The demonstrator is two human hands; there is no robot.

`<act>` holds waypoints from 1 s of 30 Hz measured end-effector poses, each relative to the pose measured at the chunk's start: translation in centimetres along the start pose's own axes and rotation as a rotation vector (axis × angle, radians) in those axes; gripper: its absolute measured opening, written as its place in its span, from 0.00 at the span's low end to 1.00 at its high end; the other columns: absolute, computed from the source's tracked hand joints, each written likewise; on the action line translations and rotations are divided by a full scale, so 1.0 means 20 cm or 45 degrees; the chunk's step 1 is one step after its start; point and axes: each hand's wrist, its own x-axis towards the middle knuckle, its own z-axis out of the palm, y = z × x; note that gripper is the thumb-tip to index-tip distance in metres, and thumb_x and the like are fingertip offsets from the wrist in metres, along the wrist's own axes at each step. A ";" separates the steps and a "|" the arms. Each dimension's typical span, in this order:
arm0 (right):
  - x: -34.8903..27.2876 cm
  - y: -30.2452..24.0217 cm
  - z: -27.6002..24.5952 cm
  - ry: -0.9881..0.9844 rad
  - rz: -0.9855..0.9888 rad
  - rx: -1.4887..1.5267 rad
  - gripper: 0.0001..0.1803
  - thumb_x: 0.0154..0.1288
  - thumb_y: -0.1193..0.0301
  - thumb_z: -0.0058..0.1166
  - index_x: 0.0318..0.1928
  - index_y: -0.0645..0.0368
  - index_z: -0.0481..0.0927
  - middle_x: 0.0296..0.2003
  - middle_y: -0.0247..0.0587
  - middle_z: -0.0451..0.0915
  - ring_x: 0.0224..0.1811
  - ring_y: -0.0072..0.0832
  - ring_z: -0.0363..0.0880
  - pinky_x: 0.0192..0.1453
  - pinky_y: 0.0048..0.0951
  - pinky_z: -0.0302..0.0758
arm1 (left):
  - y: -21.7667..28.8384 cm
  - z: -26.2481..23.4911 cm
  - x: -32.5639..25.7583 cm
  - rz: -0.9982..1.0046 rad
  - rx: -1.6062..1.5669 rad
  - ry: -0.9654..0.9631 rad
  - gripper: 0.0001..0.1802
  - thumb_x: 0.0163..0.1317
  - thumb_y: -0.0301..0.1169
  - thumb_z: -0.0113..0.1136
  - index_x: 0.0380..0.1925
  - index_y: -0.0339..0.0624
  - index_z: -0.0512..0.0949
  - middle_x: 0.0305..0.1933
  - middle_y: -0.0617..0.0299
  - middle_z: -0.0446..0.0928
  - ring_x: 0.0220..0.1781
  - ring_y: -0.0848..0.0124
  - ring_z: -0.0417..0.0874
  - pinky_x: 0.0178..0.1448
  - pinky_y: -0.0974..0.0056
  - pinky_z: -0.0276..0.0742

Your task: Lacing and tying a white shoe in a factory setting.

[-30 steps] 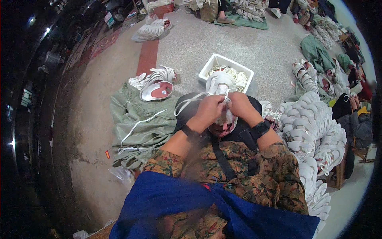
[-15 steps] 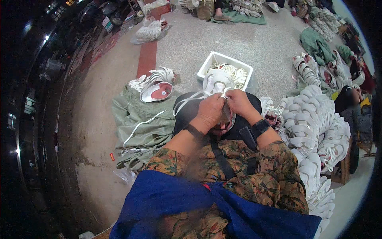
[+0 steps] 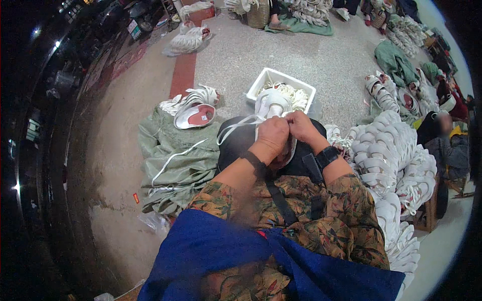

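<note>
A white shoe (image 3: 273, 103) lies over my lap, its toe pointing away from me and its opening towards me. Both hands meet over its lacing. My left hand (image 3: 273, 134) is closed, fingertips pressed together at the lace holes. Beside it my right hand (image 3: 303, 126) pinches at the same spot. The bit of lace between the fingers is mostly hidden. A loose length of white shoelace (image 3: 240, 123) loops out to the left of the shoe. Just beyond the toe stands a white foam box (image 3: 255, 89) holding a heap of cream laces (image 3: 297, 95).
Left of my knees, nested white shoes (image 3: 196, 115) rest on a green sack (image 3: 175, 160), with a stray lace across it. Stacks of white shoes (image 3: 384, 150) crowd my right side. Farther right sits another person (image 3: 447, 140). More shoe bundles (image 3: 188, 40) lie at the back.
My hands have drawn closer together, the left turning over the shoe and covering more of its opening. The view has shifted slightly; the shoe and box stay in place.
</note>
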 end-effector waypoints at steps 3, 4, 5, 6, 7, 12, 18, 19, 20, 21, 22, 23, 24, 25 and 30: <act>-0.02 -0.01 0.00 0.045 0.107 -0.015 0.08 0.43 0.76 0.51 0.26 0.62 0.81 0.25 0.57 0.77 0.31 0.50 0.79 0.37 0.42 0.74 | 0.01 -0.10 0.00 0.066 0.046 -0.111 0.03 0.52 0.28 0.56 0.25 0.41 0.77 0.27 0.53 0.79 0.30 0.58 0.83 0.31 0.56 0.78; -0.03 -0.02 0.00 0.102 0.168 0.008 0.07 0.43 0.74 0.52 0.25 0.61 0.81 0.24 0.55 0.78 0.30 0.49 0.79 0.36 0.41 0.74 | 0.00 -0.14 -0.03 0.074 0.024 -0.161 0.03 0.50 0.28 0.57 0.24 0.41 0.78 0.27 0.52 0.79 0.30 0.57 0.83 0.32 0.55 0.78; -0.04 -0.03 0.00 0.169 0.214 0.047 0.07 0.43 0.73 0.53 0.24 0.61 0.81 0.23 0.54 0.78 0.30 0.48 0.79 0.36 0.41 0.74 | -0.01 -0.17 -0.07 0.082 0.003 -0.216 0.04 0.49 0.28 0.58 0.22 0.40 0.78 0.26 0.52 0.80 0.30 0.56 0.83 0.32 0.54 0.78; -0.04 -0.04 0.00 0.154 0.235 0.034 0.07 0.43 0.73 0.53 0.24 0.61 0.81 0.23 0.54 0.78 0.30 0.48 0.79 0.36 0.41 0.74 | -0.05 -0.21 -0.13 0.079 -0.001 -0.219 0.04 0.49 0.28 0.58 0.22 0.40 0.78 0.26 0.52 0.80 0.30 0.56 0.83 0.32 0.54 0.78; -0.05 -0.06 0.00 0.188 0.236 0.002 0.06 0.42 0.73 0.54 0.23 0.60 0.81 0.22 0.53 0.78 0.29 0.48 0.79 0.35 0.41 0.74 | -0.09 -0.24 -0.18 0.046 -0.045 -0.308 0.04 0.49 0.29 0.59 0.21 0.39 0.78 0.26 0.51 0.79 0.30 0.55 0.83 0.32 0.54 0.78; -0.07 -0.16 0.04 0.198 0.213 -0.272 0.06 0.44 0.72 0.55 0.25 0.59 0.81 0.23 0.50 0.78 0.29 0.48 0.77 0.34 0.42 0.73 | -0.32 -0.20 -0.30 -0.237 -0.951 -0.294 0.11 0.54 0.32 0.62 0.20 0.37 0.76 0.19 0.59 0.74 0.21 0.68 0.76 0.27 0.63 0.71; -0.08 -0.26 0.10 0.207 -0.353 -0.264 0.05 0.54 0.69 0.55 0.28 0.58 0.78 0.27 0.50 0.76 0.34 0.50 0.75 0.39 0.47 0.71 | -0.48 -0.08 -0.24 -1.160 -2.409 0.071 0.05 0.59 0.26 0.60 0.26 0.42 0.74 0.24 0.70 0.70 0.21 0.82 0.66 0.22 0.77 0.61; -0.08 -0.26 0.10 0.165 -0.330 -0.277 0.05 0.54 0.69 0.55 0.28 0.58 0.78 0.27 0.50 0.76 0.34 0.50 0.75 0.39 0.47 0.71 | -0.49 -0.07 -0.24 -1.199 -2.504 0.305 0.06 0.58 0.25 0.61 0.25 0.42 0.73 0.24 0.70 0.70 0.21 0.82 0.66 0.22 0.77 0.61; -0.07 -0.26 0.11 0.179 -0.295 -0.300 0.05 0.54 0.70 0.55 0.29 0.58 0.78 0.27 0.50 0.76 0.34 0.50 0.75 0.40 0.47 0.71 | -0.49 -0.07 -0.23 -1.157 -2.514 0.338 0.04 0.57 0.23 0.61 0.33 0.39 0.77 0.26 0.70 0.73 0.22 0.82 0.69 0.23 0.77 0.62; -0.06 -0.26 0.11 0.203 -0.281 -0.308 0.05 0.54 0.70 0.55 0.29 0.59 0.77 0.27 0.50 0.76 0.34 0.51 0.75 0.40 0.47 0.71 | -0.48 -0.07 -0.22 -1.173 -2.523 0.325 0.04 0.57 0.23 0.61 0.33 0.39 0.77 0.26 0.70 0.73 0.22 0.82 0.69 0.23 0.77 0.62; -0.06 -0.26 0.11 0.182 -0.265 -0.324 0.05 0.54 0.70 0.55 0.29 0.59 0.77 0.27 0.50 0.76 0.34 0.51 0.75 0.40 0.47 0.71 | -0.47 -0.06 -0.21 -1.118 -2.435 0.234 0.05 0.57 0.23 0.61 0.33 0.39 0.77 0.27 0.69 0.74 0.23 0.82 0.71 0.24 0.77 0.65; -0.05 -0.26 0.12 0.154 -0.195 -0.251 0.06 0.53 0.70 0.56 0.30 0.59 0.78 0.27 0.50 0.76 0.34 0.51 0.75 0.40 0.46 0.72 | -0.46 -0.05 -0.20 -1.012 -2.362 0.174 0.05 0.57 0.23 0.61 0.34 0.38 0.77 0.27 0.68 0.75 0.24 0.81 0.72 0.26 0.77 0.68; -0.05 -0.25 0.12 0.128 -0.121 -0.179 0.06 0.52 0.70 0.57 0.30 0.59 0.78 0.26 0.50 0.77 0.33 0.50 0.76 0.40 0.46 0.72 | -0.44 -0.04 -0.18 -0.977 -2.345 0.156 0.05 0.57 0.23 0.61 0.33 0.37 0.77 0.28 0.65 0.77 0.25 0.79 0.75 0.28 0.76 0.72; -0.05 -0.25 0.13 0.121 -0.119 -0.182 0.06 0.52 0.70 0.57 0.30 0.59 0.78 0.26 0.50 0.77 0.33 0.50 0.76 0.40 0.46 0.72 | -0.42 -0.03 -0.16 -1.038 -2.330 0.125 0.05 0.57 0.23 0.61 0.33 0.37 0.77 0.28 0.65 0.77 0.25 0.79 0.75 0.28 0.76 0.72; -0.06 -0.25 0.16 0.267 -0.258 -0.347 0.11 0.48 0.73 0.62 0.35 0.62 0.80 0.28 0.49 0.78 0.33 0.46 0.78 0.37 0.40 0.73 | -0.37 0.05 -0.08 -0.888 -2.206 0.102 0.05 0.52 0.20 0.63 0.29 0.36 0.77 0.24 0.64 0.77 0.22 0.78 0.75 0.27 0.74 0.70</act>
